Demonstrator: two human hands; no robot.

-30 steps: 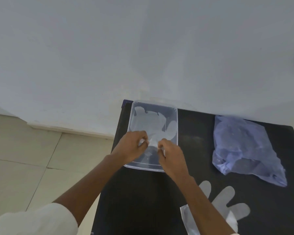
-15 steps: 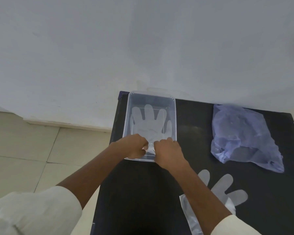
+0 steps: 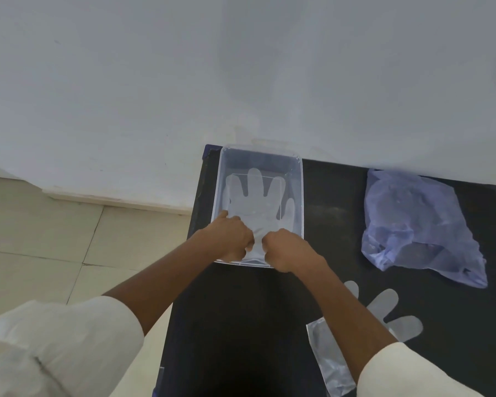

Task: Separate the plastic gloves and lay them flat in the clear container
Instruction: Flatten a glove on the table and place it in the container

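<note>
My left hand [image 3: 232,235] and right hand [image 3: 284,247] sit knuckle to knuckle over the near end of the clear container [image 3: 300,196], each pinching the cuff of the plastic glove [image 3: 257,202] that lies flat on its floor, fingers spread toward the far wall. The container stands at the far left corner of the black counter [image 3: 241,325]. To the near right, partly under my right forearm, a second glove [image 3: 384,308] lies flat on the counter, well apart from the container. Farther right, toward the far edge, rests a crumpled bluish plastic bag [image 3: 418,224]. My white sleeves [image 3: 69,339] fill the near corners.
</note>
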